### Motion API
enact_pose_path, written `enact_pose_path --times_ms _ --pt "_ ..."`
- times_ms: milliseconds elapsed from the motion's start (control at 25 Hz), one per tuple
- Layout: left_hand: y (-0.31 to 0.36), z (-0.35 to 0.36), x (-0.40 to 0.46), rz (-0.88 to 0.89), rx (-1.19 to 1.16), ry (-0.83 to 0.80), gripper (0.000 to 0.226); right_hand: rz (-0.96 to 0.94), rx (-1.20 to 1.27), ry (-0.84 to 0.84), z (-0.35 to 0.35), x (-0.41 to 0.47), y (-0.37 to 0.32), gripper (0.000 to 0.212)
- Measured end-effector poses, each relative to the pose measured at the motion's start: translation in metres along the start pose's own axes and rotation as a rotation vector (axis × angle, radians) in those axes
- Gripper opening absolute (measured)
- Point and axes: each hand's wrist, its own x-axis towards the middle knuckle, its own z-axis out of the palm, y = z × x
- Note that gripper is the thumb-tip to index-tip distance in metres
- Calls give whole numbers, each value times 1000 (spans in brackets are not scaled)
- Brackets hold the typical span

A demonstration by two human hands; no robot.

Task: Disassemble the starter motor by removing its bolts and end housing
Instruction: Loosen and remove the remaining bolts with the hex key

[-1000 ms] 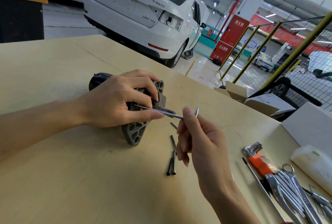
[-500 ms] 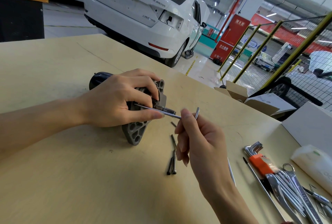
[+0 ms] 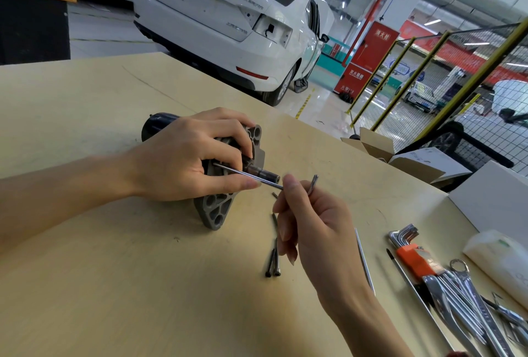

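At the far left, beyond the pale wooden bench [image 3: 85,285], stands a dark cabinet with an orange-edged top [image 3: 31,13]. The left hand [image 3: 183,162] reaches in from the left and wraps over the starter motor [image 3: 217,213], which lies on its side near the middle of the bench; the fingers curl round the grey end housing, and the black cylindrical body [image 3: 155,125] sticks out behind the wrist. The hand covers most of the motor, so the bolt holes under it cannot be seen. A white car [image 3: 228,27] is parked behind the bench.

Just right of the housing, the right hand [image 3: 311,225] pinches an L-shaped hex key [image 3: 251,175] between thumb and fingers; its long shaft runs leftward into the housing beside the protruding shaft stub, and its short end pokes up above the fingers. Below that hand two long dark bolts [image 3: 273,263] lie side by side on the bench, with another partly hidden behind the fingers. Further right lie a thin metal rod [image 3: 364,259], a hex key set in an orange holder [image 3: 411,256], a bundle of chrome wrenches [image 3: 468,308] and a white plastic container [image 3: 503,265]. Cardboard boxes [image 3: 400,153] sit at the bench's far edge, before a yellow mesh fence [image 3: 457,76].
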Motion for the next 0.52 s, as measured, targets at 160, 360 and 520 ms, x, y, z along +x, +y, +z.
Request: enact_pose_path --times_ms 160,360,520 --pt "0 0 -1 4 5 -6 33 -4 -19 -29 1 -1 -1 43" --pt "1 -1 -1 -4 0 -7 34 -1 -4 -16 1 -1 0 43" --pt "1 -1 -1 -4 -2 -8 35 9 2 -5 1 -1 0 44"
